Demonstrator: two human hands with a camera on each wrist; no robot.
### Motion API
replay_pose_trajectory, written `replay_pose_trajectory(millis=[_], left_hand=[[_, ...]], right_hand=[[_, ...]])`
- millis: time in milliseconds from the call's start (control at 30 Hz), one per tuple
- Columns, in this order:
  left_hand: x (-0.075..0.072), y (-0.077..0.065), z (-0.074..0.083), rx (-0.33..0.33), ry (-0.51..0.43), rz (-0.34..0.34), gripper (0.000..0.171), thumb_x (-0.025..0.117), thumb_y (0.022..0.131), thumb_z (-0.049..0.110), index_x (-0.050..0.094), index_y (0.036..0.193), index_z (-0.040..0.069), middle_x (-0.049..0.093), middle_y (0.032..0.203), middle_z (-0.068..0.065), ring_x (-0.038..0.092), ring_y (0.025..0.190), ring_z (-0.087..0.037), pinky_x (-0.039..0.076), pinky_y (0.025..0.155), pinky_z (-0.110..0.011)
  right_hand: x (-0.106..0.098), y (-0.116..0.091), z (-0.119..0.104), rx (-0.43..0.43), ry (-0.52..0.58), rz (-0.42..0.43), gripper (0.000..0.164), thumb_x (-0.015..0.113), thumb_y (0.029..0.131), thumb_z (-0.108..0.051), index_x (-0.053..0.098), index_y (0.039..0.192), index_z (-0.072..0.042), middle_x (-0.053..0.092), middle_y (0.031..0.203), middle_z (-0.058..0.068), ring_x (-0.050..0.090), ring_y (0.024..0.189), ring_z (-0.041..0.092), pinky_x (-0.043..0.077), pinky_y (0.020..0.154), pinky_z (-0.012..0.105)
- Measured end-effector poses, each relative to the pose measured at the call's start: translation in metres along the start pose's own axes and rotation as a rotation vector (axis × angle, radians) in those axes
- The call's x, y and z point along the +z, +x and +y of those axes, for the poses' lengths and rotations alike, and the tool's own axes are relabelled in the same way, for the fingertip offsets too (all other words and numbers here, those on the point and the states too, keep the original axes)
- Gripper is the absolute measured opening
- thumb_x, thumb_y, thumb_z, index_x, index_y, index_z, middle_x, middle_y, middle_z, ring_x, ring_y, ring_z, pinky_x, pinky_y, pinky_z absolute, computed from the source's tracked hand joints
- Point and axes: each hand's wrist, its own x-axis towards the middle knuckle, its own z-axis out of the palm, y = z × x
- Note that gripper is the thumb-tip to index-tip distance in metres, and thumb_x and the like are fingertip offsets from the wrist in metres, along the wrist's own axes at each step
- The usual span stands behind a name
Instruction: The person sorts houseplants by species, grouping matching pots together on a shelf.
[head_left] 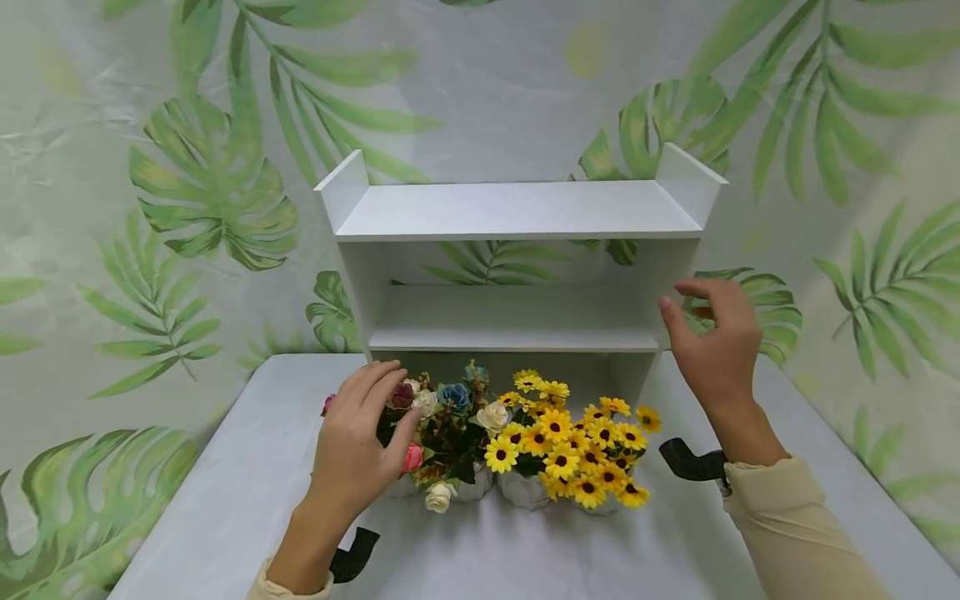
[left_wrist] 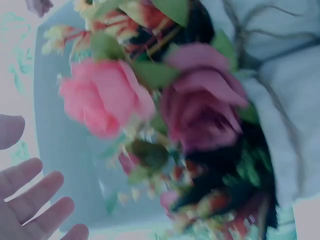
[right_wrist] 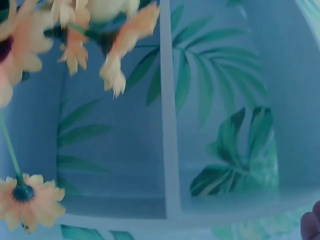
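Observation:
My left hand is raised beside the mixed roses with fingers spread, holding nothing. In the left wrist view its fingers stand apart from a pink rose and a mauve rose. The right hand hovers by the right side of the white shelf, fingers loosely bent around air. Yellow sunflowers in pale wrapped pots stand below and left of it. Only a fingertip of that hand shows in the right wrist view, near the shelf edge.
The shelf has a top board with raised side panels and a middle board below it. It stands at the back of the white-covered table. Behind hangs a leaf-printed cloth. A black wrist mount juts from the right wrist.

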Motion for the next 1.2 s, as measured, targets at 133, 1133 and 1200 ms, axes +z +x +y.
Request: replay_pose_trajectory(millis=[133,1133,1200], left_hand=[[-0.01,-0.012,-0.008,-0.017,-0.025,0.012,0.046,0.078,0.079,0.01,0.065,0.122,0.0,0.065,0.127,-0.017,0.057,0.123,-0.035,0.043,0.105,-0.046],[-0.011,-0.081,-0.033,-0.432,0.119,-0.559,0.039,0.075,0.087,0.025,0.066,0.119,0.005,0.071,0.11,-0.011,0.069,0.1,-0.025,0.057,0.082,-0.046],[-0.007,-0.081,-0.036,-0.481,0.112,-0.584,0.052,0.074,0.088,0.027,0.059,0.128,-0.002,0.066,0.121,-0.02,0.066,0.109,-0.036,0.055,0.088,-0.053]], right_hand=[[-0.004,0.003,0.012,0.192,0.024,-0.027,0.037,0.069,0.091,-0.01,0.061,0.124,0.004,0.061,0.117,0.02,0.049,0.1,-0.012,0.041,0.083,0.002],[-0.006,0.013,0.041,0.494,0.067,-0.453,0.054,0.047,0.103,-0.043,0.028,0.153,-0.036,0.043,0.156,0.011,0.05,0.135,0.036,0.054,0.094,0.025],[-0.005,0.014,0.04,0.494,0.062,-0.445,0.055,0.047,0.103,-0.042,0.028,0.153,-0.035,0.043,0.155,0.01,0.051,0.135,0.035,0.054,0.095,0.029]])
